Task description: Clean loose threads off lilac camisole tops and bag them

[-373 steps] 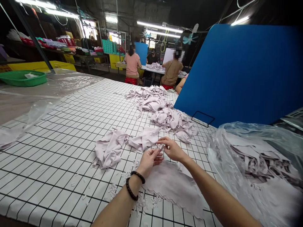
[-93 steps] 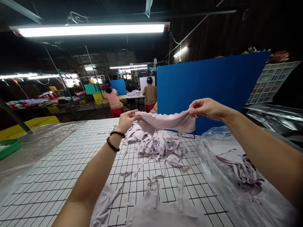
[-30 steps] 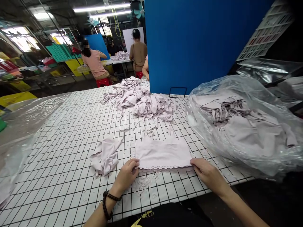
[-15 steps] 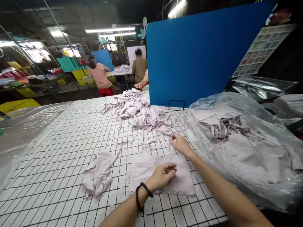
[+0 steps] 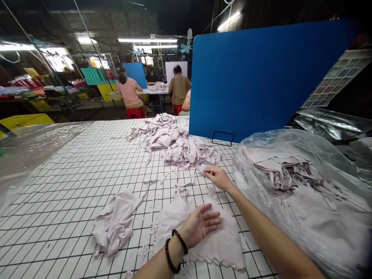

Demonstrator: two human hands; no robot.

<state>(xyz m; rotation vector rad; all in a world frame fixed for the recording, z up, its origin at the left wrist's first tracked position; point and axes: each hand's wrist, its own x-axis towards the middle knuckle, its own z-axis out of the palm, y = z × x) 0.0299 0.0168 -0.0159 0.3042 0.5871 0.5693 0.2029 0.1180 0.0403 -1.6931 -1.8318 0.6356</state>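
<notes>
A pale lilac fabric piece (image 5: 223,242) with a wavy lower edge lies flat before me, thin straps running up from its top. My left hand (image 5: 202,225), a dark beaded bracelet on its wrist, rests over this piece with the palm turned up and fingers spread, holding nothing. Beyond its upper right corner, my right hand (image 5: 218,178) pinches a small pale fabric strip (image 5: 200,169) between thumb and fingers. A heap of crumpled lilac fabric (image 5: 188,151) lies just past that hand. Another crumpled piece (image 5: 116,221) is off to the left.
The table (image 5: 72,178) has a white cover with a black grid, sprinkled with small scraps. A clear plastic bag (image 5: 247,166) of stacked lilac pieces bulges at the right. A blue panel (image 5: 255,81) stands upright at the back. Several people sit farther off.
My left hand has rolled from a curled, downward pose to palm up with fingers spread. My right hand has shifted slightly left relative to the heap, its fingers now pinched on a strip.
</notes>
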